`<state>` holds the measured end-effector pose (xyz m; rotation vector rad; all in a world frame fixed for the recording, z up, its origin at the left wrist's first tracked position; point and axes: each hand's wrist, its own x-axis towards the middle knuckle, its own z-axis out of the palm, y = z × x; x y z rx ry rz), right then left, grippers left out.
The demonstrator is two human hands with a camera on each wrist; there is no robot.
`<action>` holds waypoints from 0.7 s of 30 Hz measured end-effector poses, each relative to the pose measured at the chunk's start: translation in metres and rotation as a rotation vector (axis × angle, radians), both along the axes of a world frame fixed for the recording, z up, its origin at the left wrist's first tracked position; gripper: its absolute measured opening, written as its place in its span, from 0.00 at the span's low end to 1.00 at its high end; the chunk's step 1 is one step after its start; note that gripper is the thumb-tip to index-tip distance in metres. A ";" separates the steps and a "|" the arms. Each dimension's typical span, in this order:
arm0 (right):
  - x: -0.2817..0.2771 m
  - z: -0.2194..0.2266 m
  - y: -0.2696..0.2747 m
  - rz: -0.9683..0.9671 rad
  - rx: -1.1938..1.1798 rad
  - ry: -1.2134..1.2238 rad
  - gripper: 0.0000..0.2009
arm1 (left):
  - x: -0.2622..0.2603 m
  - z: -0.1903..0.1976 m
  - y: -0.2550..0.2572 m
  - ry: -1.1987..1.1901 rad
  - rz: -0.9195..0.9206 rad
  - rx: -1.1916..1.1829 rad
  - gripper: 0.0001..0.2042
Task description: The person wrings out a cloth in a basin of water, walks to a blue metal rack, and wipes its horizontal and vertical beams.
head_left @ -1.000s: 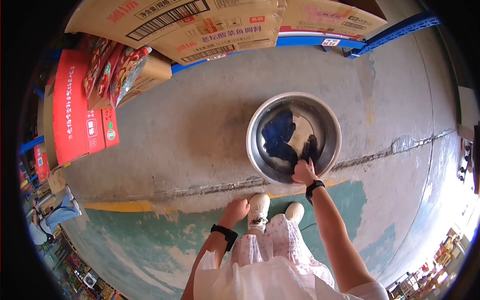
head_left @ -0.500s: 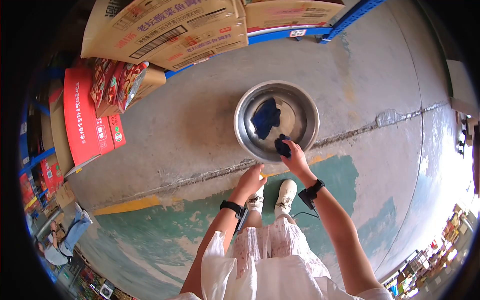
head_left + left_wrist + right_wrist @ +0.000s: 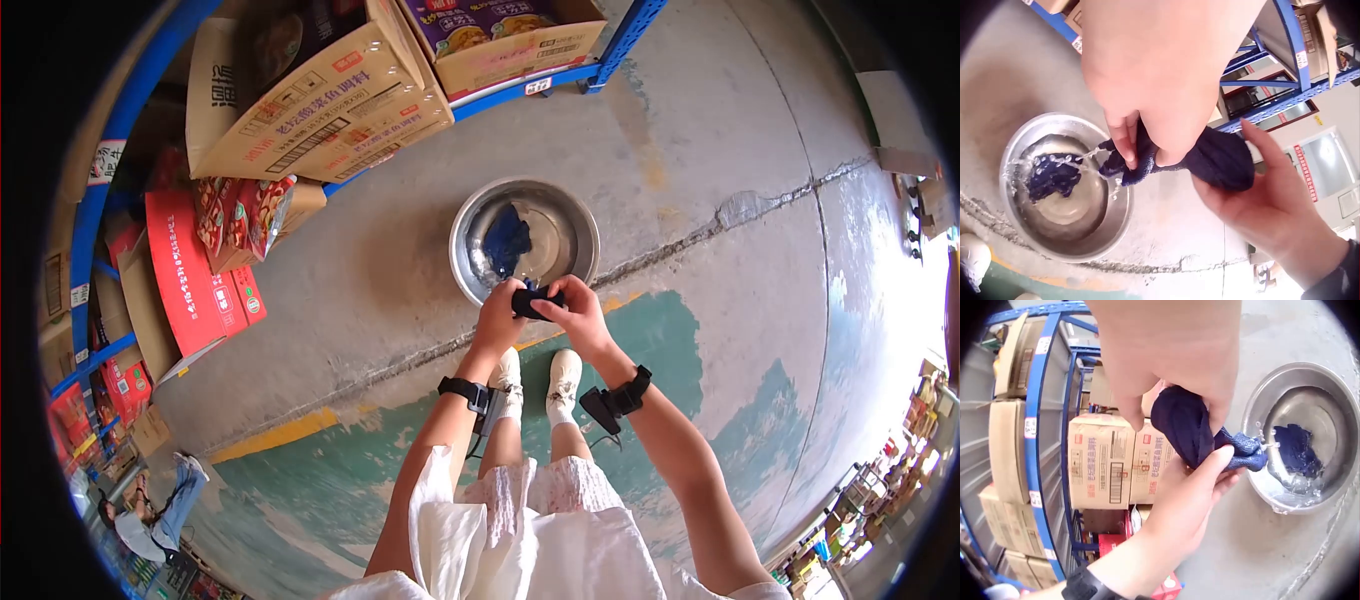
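Observation:
Over the near rim of a steel basin [image 3: 462, 255], both hands hold a wet, bunched navy cloth [image 3: 536, 304]. My left hand [image 3: 497, 322] grips the end nearer the basin, fingers curled into the folds [image 3: 1141, 153]. The smoother, wider end is held by my right hand [image 3: 582, 318], its thumb and fingers around it [image 3: 1180, 422]. Water drips and splashes from the squeezed end toward the basin. In the basin's shallow water lies another navy cloth [image 3: 507, 240], spread partly flat [image 3: 1297, 450].
Cardboard cartons [image 3: 330, 110] sit on blue shelving [image 3: 520, 88] ahead and left, beside a red box [image 3: 195, 270] and red packets [image 3: 240, 215]. A person [image 3: 150, 520] is at far left. The floor is worn concrete with green paint [image 3: 640, 350]. My shoes [image 3: 564, 378] stand behind the basin.
My right hand has lifted the navy cloth out of the basin and toward my body. My left hand has moved up and taken hold of its other end; the second cloth stays in the basin.

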<state>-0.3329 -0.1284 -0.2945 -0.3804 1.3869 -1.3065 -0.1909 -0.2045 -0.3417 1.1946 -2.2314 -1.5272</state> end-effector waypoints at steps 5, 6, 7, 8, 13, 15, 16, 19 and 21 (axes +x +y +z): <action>-0.010 0.004 -0.007 -0.274 0.243 -0.204 0.13 | -0.017 0.040 -0.006 0.035 0.102 0.096 0.21; -0.011 0.008 -0.008 -0.281 0.273 -0.223 0.13 | -0.020 0.044 -0.004 0.032 0.112 0.114 0.22; -0.011 0.012 -0.009 -0.287 0.302 -0.241 0.13 | -0.020 0.044 -0.003 0.028 0.130 0.186 0.22; -0.011 0.015 -0.012 -0.292 0.330 -0.258 0.13 | -0.021 0.047 -0.002 0.037 0.128 0.205 0.23; -0.020 0.010 -0.007 -0.117 0.371 -0.258 0.15 | -0.020 0.045 0.001 0.138 0.133 0.357 0.24; -0.022 0.010 -0.003 -0.091 0.329 -0.329 0.16 | -0.020 0.051 -0.001 0.188 0.125 0.444 0.24; -0.022 0.010 0.000 -0.090 0.295 -0.393 0.17 | -0.020 0.056 -0.003 0.214 0.114 0.493 0.24; -0.024 0.014 0.004 -0.074 0.205 -0.591 0.19 | -0.019 0.064 -0.012 0.265 0.051 0.593 0.23; -0.025 0.019 0.003 -0.043 0.152 -0.672 0.21 | -0.018 0.068 -0.017 0.303 0.022 0.659 0.23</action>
